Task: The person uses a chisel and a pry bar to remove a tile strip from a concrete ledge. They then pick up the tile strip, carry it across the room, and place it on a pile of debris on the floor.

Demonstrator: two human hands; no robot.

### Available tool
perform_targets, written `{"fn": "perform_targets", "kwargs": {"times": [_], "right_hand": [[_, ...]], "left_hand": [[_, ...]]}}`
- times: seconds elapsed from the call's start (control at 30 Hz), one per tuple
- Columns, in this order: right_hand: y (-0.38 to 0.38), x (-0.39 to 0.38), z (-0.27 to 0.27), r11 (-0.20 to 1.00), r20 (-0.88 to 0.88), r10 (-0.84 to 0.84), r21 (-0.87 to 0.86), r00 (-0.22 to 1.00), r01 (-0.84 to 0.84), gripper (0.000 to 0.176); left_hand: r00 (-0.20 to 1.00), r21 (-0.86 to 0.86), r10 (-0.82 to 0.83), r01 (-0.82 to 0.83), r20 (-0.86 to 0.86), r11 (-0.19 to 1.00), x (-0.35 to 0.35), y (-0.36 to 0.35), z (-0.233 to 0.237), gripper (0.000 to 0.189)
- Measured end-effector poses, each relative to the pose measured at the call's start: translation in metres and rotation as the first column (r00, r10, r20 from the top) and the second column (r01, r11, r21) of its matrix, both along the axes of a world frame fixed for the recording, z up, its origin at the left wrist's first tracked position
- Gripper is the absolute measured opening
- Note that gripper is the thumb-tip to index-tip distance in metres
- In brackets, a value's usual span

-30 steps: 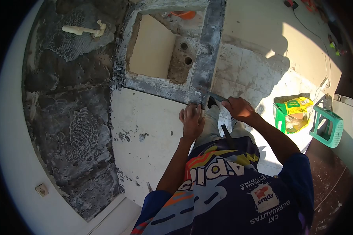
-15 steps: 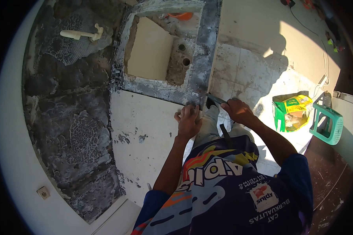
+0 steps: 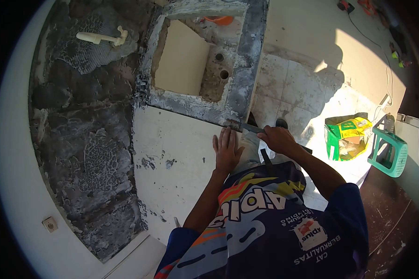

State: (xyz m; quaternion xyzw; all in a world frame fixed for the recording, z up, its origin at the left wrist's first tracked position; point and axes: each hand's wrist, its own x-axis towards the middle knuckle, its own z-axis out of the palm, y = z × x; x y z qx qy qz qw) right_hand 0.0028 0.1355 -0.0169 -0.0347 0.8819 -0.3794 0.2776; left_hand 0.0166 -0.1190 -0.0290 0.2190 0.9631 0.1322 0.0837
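Item: large off-white square tile, lying flat on the grey mortar bed, its top edge butted against the mortared frame of the opening above it, its left edge along the rough grey wall mortar. Surface carries a few dark mortar flecks near the middle.

Left hand: open, fingers stretched and palm down, pressed flat on the tile close to its upper right corner.

Right hand: closed around the handle of a dark, narrow flat-bladed tool. The blade tip sits at the tile's upper right corner, where tile meets frame (whether it touches the tile or only the mortar cannot be told).

Adjoining: grey mortar-coated frame around a rectangular recess; inside the recess, a beige tile panel and two round holes in raw mortar. An orange vessel shows partly past the recess's far edge.

Left of the tile: broad area of combed grey wall mortar, with a white plastic pipe fitting projecting near the top. A white wall socket is set in the pale surface well below.

Right, on the floor: dusty pale floor tiles; a green and yellow bag, open; just beside it a green plastic stool; a thin white cable beyond.
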Motion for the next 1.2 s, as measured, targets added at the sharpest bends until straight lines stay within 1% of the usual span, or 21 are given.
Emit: {"fn": "perform_targets", "kwargs": {"times": [0.1, 0.2, 0.27, 0.3, 0.37, 0.47, 0.5, 0.6, 0.8, 0.9, 1.0, 1.1, 1.13, 1.2], "right_hand": [[-0.002, 0.004, 0.004, 0.993, -0.068, -0.075, -0.102, 0.995, 0.068, 0.049], [-0.004, 0.005, 0.002, 0.989, -0.051, -0.094, -0.121, 0.994, 0.087, 0.050], [-0.008, 0.000, -0.009, 0.996, -0.044, -0.068, -0.061, 0.997, 0.066, 0.049], [-0.010, 0.000, -0.014, 0.998, -0.037, -0.059, -0.032, 0.998, 0.058, 0.049], [-0.011, 0.001, -0.020, 0.993, -0.042, -0.096, -0.066, 0.994, 0.093, 0.049], [-0.014, 0.008, -0.021, 0.978, -0.019, -0.173, -0.122, 0.985, 0.169, 0.050], [-0.014, 0.010, -0.019, 0.970, -0.010, -0.202, -0.139, 0.979, 0.198, 0.050], [-0.013, 0.014, -0.008, 0.960, 0.030, -0.247, -0.132, 0.969, 0.249, 0.051], [-0.003, 0.031, -0.007, 0.964, 0.096, -0.233, -0.110, 0.968, 0.243, 0.053], [0.014, 0.041, 0.001, 0.973, 0.087, -0.227, -0.008, 0.970, 0.229, 0.048], [0.033, 0.058, -0.002, 0.967, -0.211, -0.229, 0.062, 0.950, 0.247, 0.040], [0.042, 0.055, -0.002, 0.976, -0.185, -0.160, 0.117, 0.970, 0.183, 0.035], [0.042, 0.052, 0.001, 0.975, -0.224, -0.137, 0.140, 0.965, 0.171, 0.033], [0.041, 0.044, 0.005, 0.975, -0.250, -0.144, 0.129, 0.958, 0.180, 0.033]], "left_hand": [[1.000, 0.009, 0.010, -0.010, 0.003, 1.000, -0.002, -0.001, -0.001, 0.078], [0.999, -0.003, 0.039, -0.039, 0.004, 0.999, -0.003, 0.002, 0.002, 0.075], [0.999, -0.039, 0.047, -0.048, -0.011, 0.998, -0.007, 0.008, 0.006, 0.072], [1.000, -0.058, 0.016, -0.017, -0.020, 0.998, -0.009, 0.009, 0.009, 0.072], [0.998, -0.095, -0.043, 0.039, -0.044, 0.995, -0.020, 0.009, 0.014, 0.071], [0.984, -0.099, -0.161, 0.154, -0.074, 0.983, -0.030, 0.003, 0.013, 0.067], [0.983, -0.091, -0.174, 0.168, -0.065, 0.982, -0.032, 0.002, 0.014, 0.066], [0.978, -0.079, -0.205, 0.200, -0.049, 0.976, -0.040, 0.002, 0.017, 0.062], [0.972, -0.073, -0.234, 0.233, 0.006, 0.970, -0.045, 0.004, 0.021, 0.058], [0.969, -0.068, -0.249, 0.249, 0.007, 0.966, -0.048, 0.005, 0.024, 0.055], [0.967, -0.074, -0.249, 0.252, 0.045, 0.965, -0.052, 0.007, 0.025, 0.056], [0.967, -0.084, -0.238, 0.245, 0.094, 0.966, -0.050, 0.006, 0.025, 0.057], [0.969, -0.090, -0.232, 0.240, 0.090, 0.967, -0.050, 0.007, 0.025, 0.058], [0.974, -0.084, -0.220, 0.225, 0.059, 0.971, -0.046, 0.007, 0.026, 0.058]]}}
